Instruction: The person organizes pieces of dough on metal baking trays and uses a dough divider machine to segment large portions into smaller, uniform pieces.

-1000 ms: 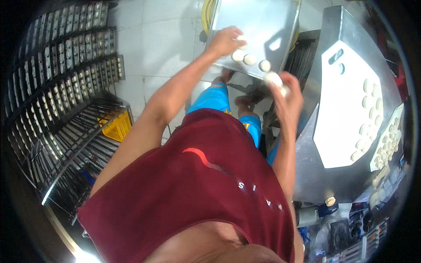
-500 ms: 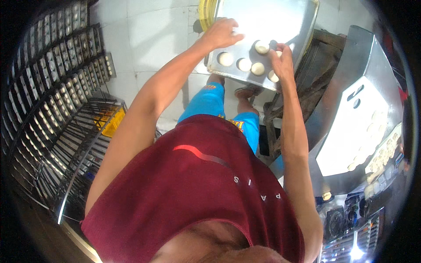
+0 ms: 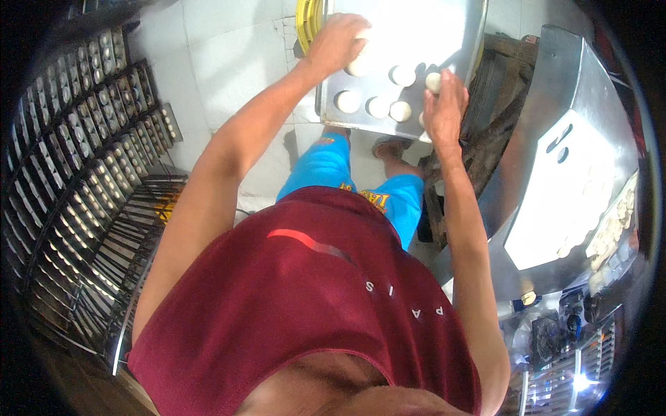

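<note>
Tiled floor [image 3: 229, 55] | metal tray [image 3: 423, 35]: dough balls [image 3: 348, 102] | left fingers [image 3: 355, 23], right fingers [image 3: 448, 83] half-curled at some, hold unclear

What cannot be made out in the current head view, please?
Head view: metal tray, far end cut off by the top edge.
Head view: near row's rightmost dough ball, mostly hidden by the right hand.
Head view: upper-left dough ball, partly hidden by the left hand.
Head view: pale rounds on the white board, washed out by glare.
</note>
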Action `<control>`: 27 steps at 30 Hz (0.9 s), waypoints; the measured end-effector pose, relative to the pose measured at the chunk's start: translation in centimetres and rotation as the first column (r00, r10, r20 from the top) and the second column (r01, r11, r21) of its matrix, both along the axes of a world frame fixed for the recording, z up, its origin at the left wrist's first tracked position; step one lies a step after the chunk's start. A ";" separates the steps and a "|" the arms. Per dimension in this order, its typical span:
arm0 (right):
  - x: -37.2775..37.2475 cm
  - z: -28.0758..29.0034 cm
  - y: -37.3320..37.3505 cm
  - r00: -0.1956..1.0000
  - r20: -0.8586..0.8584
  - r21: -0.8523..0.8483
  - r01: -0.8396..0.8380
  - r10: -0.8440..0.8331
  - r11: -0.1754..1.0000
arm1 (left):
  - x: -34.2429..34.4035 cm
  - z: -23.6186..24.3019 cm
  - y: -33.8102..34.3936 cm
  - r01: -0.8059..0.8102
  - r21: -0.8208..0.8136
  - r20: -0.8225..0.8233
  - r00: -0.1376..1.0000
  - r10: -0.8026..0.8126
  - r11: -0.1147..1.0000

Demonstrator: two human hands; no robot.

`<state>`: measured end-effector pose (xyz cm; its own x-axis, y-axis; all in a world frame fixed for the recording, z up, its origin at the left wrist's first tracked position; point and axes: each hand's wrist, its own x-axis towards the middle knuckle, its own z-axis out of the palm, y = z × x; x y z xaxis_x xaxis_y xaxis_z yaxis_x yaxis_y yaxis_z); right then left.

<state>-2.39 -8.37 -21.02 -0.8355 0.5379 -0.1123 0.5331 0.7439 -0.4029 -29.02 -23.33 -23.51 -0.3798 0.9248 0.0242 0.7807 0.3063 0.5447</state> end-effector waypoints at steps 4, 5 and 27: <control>1.7 -1.0 -3.2 0.983 0.173 0.010 -0.059 0.057 0.998 | 4.3 2.4 -1.8 0.176 -0.089 -0.148 0.971 -0.188 0.980; 2.1 -1.5 -3.3 0.973 0.222 -0.013 -0.067 0.068 0.998 | 5.2 1.8 -2.6 0.172 -0.110 -0.127 0.974 -0.185 0.979; 29.7 24.5 20.5 0.655 -0.215 0.249 0.754 -0.724 0.608 | 25.1 21.8 32.6 0.256 0.403 -0.022 0.963 -0.270 0.879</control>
<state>27.26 12.17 3.51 -0.1360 0.9687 0.2074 0.9303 0.1969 -0.3095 -3.95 9.30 -1.74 -0.1314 0.9056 0.4032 0.7810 -0.1559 0.6047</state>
